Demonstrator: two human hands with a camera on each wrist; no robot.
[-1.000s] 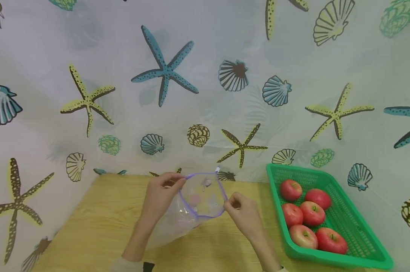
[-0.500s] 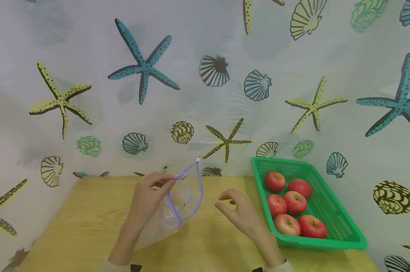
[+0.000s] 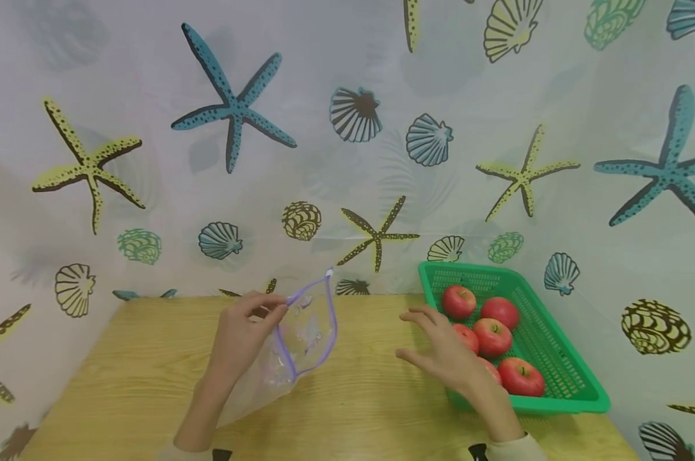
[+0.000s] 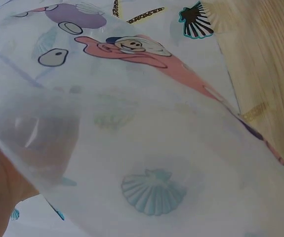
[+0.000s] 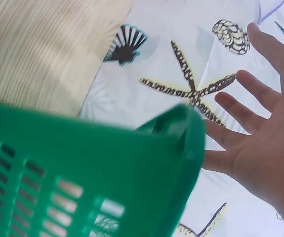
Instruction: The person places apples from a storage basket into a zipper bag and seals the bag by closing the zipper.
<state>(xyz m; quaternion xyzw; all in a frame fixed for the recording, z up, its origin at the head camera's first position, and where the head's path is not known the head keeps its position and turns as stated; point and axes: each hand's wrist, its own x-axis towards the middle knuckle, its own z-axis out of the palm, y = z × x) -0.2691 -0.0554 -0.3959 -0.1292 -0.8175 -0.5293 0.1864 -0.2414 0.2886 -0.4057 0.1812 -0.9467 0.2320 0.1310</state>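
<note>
My left hand (image 3: 245,336) pinches the rim of a clear zip bag (image 3: 310,326) with a purple zip edge and a small white slider at its tip. The bag's mouth gapes toward the right. In the left wrist view the printed cartoon film of the bag (image 4: 127,52) covers much of the frame and veils part of the hand. My right hand (image 3: 448,352) has its fingers spread and holds nothing. It is at the left side of a green plastic basket (image 3: 578,404) with several red apples (image 3: 520,376). From the head, it overlaps some of the apples.
A wooden table (image 3: 359,410) carries the basket on its right side. Behind the table hangs a pale curtain (image 3: 336,173) printed with starfish and shells. In the right wrist view the basket's slotted wall (image 5: 82,168) stands close beside the hand.
My right hand has let go of the bag's rim, moved right to the basket and spread its fingers. The left hand keeps its pinch on the bag. The head view has turned right.
</note>
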